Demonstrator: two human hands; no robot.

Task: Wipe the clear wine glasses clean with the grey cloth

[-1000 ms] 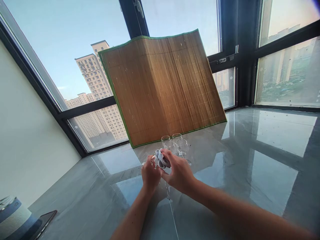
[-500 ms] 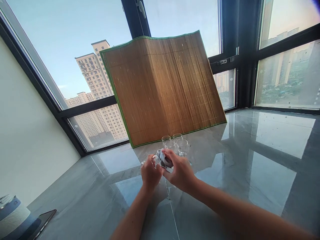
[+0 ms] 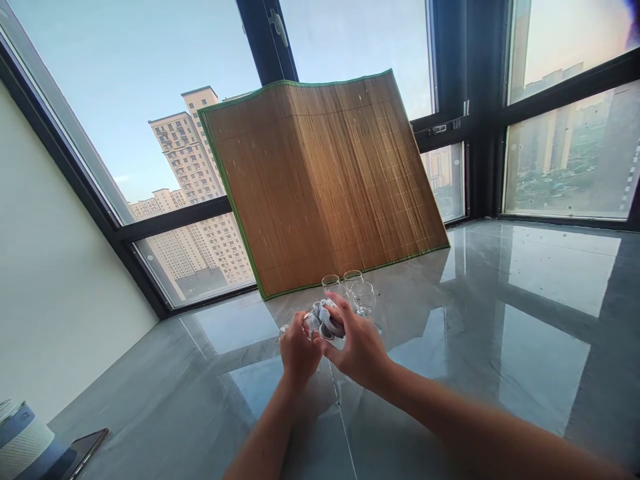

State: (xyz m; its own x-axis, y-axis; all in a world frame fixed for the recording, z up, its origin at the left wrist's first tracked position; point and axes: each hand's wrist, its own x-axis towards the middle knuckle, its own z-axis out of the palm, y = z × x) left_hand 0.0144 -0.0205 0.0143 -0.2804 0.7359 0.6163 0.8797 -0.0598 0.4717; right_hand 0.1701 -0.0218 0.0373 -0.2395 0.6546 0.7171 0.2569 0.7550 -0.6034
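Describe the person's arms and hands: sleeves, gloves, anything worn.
Both are bare. The left hand and right hand wear no gloves. The left forearm and right forearm show no sleeve, watch or bracelet as far as the picture's edge. Whether a finger carries a ring is too small to tell.

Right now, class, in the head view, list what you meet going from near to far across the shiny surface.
Phone → left hand and right hand, side by side → cloth and held glass between them → standing glasses → bamboo mat → window.
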